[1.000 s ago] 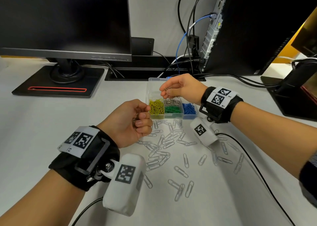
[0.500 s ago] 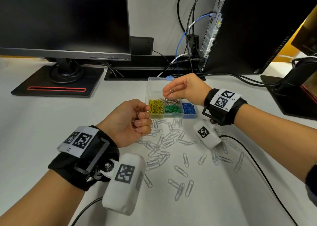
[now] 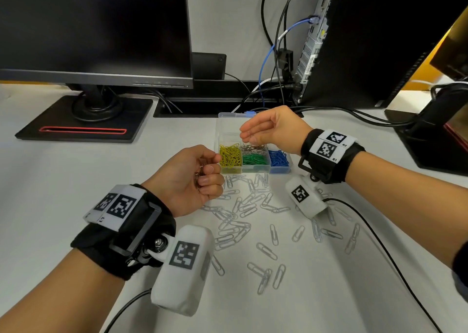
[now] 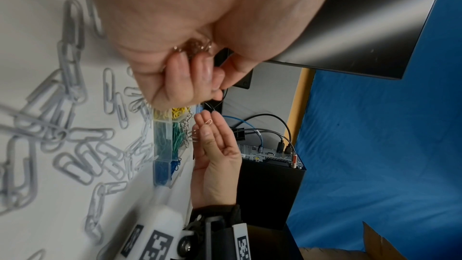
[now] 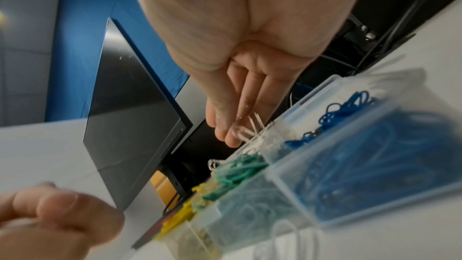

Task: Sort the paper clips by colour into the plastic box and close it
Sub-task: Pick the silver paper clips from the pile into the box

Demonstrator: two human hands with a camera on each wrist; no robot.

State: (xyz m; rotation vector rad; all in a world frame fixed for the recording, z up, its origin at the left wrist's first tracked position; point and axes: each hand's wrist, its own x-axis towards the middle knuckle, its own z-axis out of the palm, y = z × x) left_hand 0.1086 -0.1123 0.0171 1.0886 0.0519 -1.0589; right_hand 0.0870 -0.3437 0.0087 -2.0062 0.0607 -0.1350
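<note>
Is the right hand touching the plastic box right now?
Cannot tell. In the head view the right hand overlaps the plastic box; the right wrist view shows its fingers near the rim, with neither contact nor a gap plain.

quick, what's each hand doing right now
Left hand: fingers curled round a bunch of metal clips.
Right hand: open over the box, fingers straight, a clip at the fingertips.

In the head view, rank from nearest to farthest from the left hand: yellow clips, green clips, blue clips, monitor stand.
Measured from the left hand:
1. Yellow clips, in the box's left compartment, just right of the thumb.
2. Green clips, in the middle front compartment.
3. Blue clips, in the right compartment.
4. Monitor stand, far back on the left.
</note>
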